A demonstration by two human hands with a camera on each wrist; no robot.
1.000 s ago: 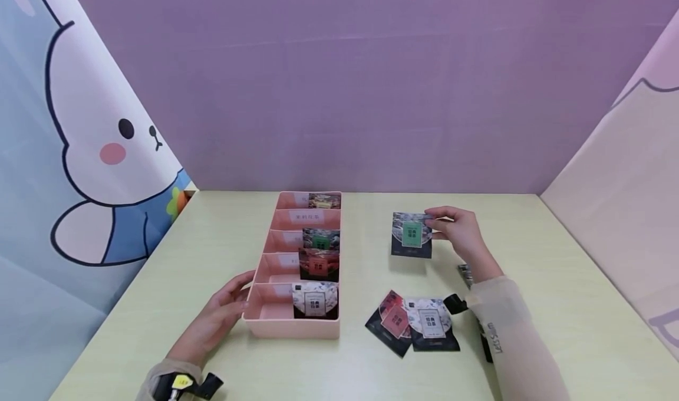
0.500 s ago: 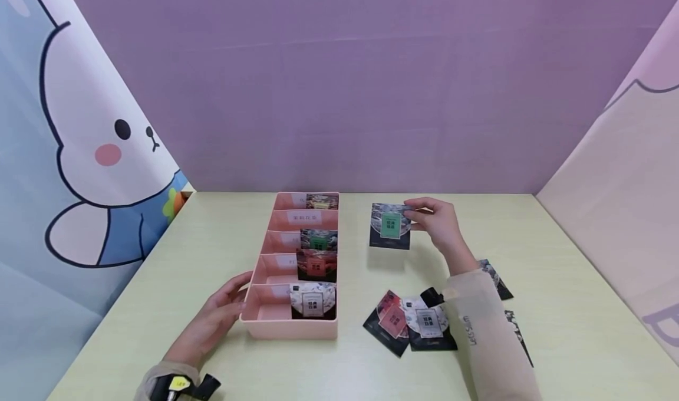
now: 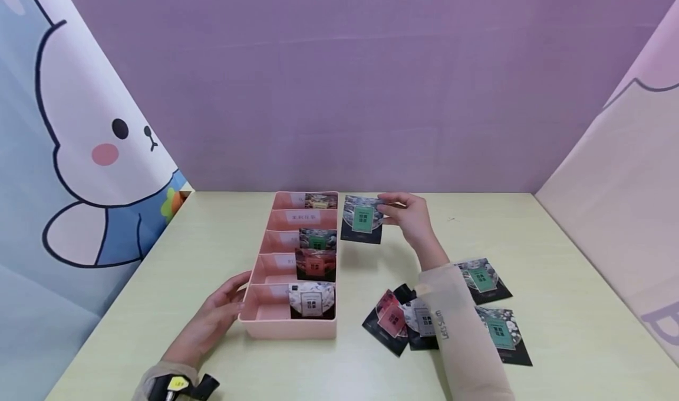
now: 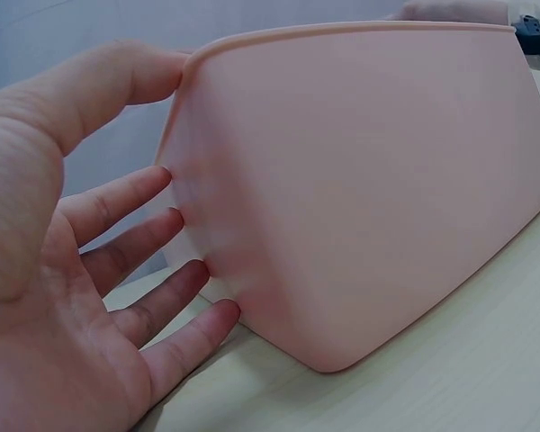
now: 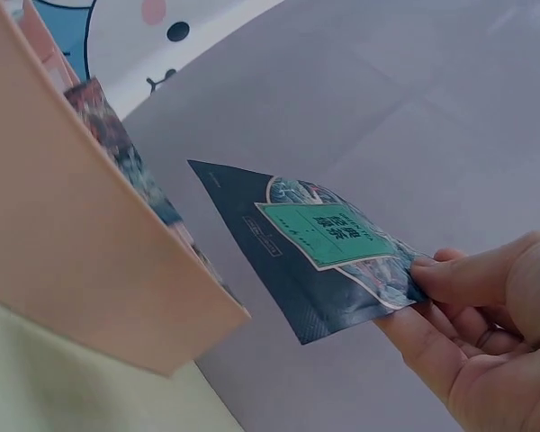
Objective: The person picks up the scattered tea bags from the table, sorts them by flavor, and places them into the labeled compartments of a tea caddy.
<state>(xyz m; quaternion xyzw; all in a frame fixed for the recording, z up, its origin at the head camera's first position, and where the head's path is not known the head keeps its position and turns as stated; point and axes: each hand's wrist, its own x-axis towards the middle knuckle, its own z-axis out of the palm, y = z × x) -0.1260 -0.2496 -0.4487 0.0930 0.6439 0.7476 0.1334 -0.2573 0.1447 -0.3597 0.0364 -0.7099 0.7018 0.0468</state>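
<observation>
Just right of the pink box (image 3: 289,330), the right hand (image 3: 411,219) pinches a green-labelled packet (image 3: 362,220) by its edge, up above the table (image 3: 562,306); left hand (image 3: 217,311), fingers spread and nearly straight, touches the box's left side; loose packets (image 3: 483,279) lie nearer.

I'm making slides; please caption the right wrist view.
A right hand pinches a green-labelled packet beside a pink box, with other packets showing over its rim.

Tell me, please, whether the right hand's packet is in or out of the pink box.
Out; the right hand holds the packet beside the pink box with a visible gap.
</observation>
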